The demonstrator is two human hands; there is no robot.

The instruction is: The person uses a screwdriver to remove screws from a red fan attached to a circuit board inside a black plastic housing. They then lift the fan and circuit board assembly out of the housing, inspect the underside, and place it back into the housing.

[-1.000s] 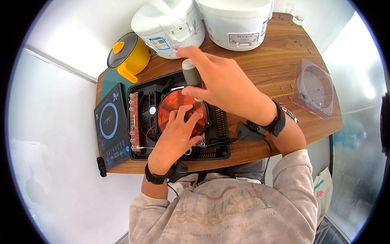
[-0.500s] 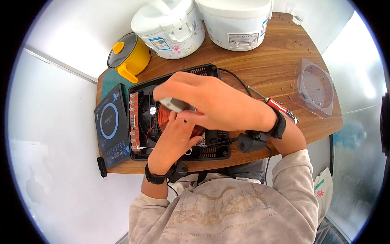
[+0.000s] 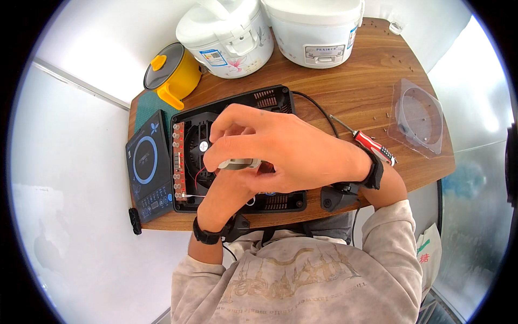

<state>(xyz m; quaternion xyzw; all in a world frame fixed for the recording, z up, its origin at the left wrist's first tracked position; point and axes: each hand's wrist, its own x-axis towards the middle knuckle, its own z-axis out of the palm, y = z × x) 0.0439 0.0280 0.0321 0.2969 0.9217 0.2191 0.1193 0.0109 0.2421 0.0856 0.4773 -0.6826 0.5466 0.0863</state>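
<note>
The opened black housing (image 3: 259, 203) of an induction cooker lies in front of me, with a red circuit strip (image 3: 179, 162) along its left side and a black fan (image 3: 197, 129) beside it. Over its middle, my right hand (image 3: 270, 146) is closed around a rounded grey object (image 3: 240, 163), whose kind I cannot make out. My left hand (image 3: 229, 186) reaches in underneath, its fingers covered by my right hand. The copper coil inside is almost wholly hidden. Left of the housing rests the cooker's black glass top panel (image 3: 144, 160).
A red-handled screwdriver (image 3: 372, 146) lies to the right, near small scattered screws and a clear plastic tray (image 3: 421, 119). At the back stand a yellow pot (image 3: 186, 75) and two white rice cookers (image 3: 237, 54). A black cable (image 3: 318, 105) runs from the housing.
My right hand has shifted slightly down and tilted, now covering my left fingers and the coil. The grey object sits lower, over the back of my left hand.
</note>
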